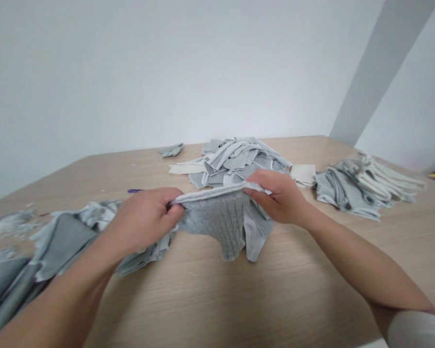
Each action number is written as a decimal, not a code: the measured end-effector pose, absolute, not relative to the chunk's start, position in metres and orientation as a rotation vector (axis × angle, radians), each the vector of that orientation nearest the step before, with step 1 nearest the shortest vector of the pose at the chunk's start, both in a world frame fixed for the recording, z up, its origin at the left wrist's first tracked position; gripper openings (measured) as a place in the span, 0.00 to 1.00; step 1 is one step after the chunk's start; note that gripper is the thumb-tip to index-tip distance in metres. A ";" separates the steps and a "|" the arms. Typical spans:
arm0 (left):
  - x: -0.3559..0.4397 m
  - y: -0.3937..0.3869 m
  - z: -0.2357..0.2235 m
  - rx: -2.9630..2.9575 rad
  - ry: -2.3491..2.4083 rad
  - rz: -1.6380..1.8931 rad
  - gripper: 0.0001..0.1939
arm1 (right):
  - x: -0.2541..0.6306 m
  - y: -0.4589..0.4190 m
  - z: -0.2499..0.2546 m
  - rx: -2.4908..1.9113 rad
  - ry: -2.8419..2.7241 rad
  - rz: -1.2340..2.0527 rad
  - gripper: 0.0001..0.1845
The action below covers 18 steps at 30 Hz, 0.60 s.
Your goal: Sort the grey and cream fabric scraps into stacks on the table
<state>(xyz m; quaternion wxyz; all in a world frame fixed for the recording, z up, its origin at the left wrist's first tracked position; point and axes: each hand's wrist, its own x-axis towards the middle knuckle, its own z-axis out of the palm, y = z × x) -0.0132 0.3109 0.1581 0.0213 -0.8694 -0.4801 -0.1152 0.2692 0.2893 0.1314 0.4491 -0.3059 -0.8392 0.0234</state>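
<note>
A grey knitted fabric piece (pixel 212 217) is stretched between my two hands above the table, its pale edge running nearly level from one to the other. My left hand (pixel 148 212) is closed on the left end of that edge, thumb on top. The right end is pinched in my right hand (pixel 275 193). Below the edge the fabric hangs down in folds, with a smoother light-grey strip near my right hand. Part of the fabric is hidden behind the fingers.
Behind my hands lies a heap of grey and white fabric strips (pixel 239 159). Folded knit pieces (pixel 355 186) lie at the right, beside a cream folded cloth (pixel 303 174). Grey fabric (pixel 70 237) and fluffy scraps (pixel 12 226) cover the left. A purple pen-like item (pixel 135 191) lies behind my left hand.
</note>
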 end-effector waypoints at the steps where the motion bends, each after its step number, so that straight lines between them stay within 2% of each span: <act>1: -0.013 0.309 0.163 -2.595 -1.478 -0.383 0.13 | 0.268 0.292 0.135 -0.766 -2.075 0.011 0.11; 5: -0.023 0.292 0.160 -2.277 -1.347 -0.515 0.18 | 0.264 0.295 0.131 -0.701 -2.040 -0.171 0.11; 7: -0.039 0.277 0.141 -2.243 -1.190 -0.598 0.14 | 0.264 0.287 0.117 -0.584 -2.074 -0.233 0.10; 10: -0.066 0.250 0.101 -2.462 -0.819 -0.649 0.14 | 0.264 0.262 0.085 -0.420 -2.282 -0.290 0.11; 14: -0.082 0.216 0.053 -2.949 -0.537 -0.421 0.23 | 0.256 0.219 0.041 -0.229 -2.638 -0.259 0.07; 18: -0.071 0.194 0.020 -3.006 -0.404 -0.088 0.18 | 0.244 0.192 0.011 -0.160 -2.717 -0.064 0.11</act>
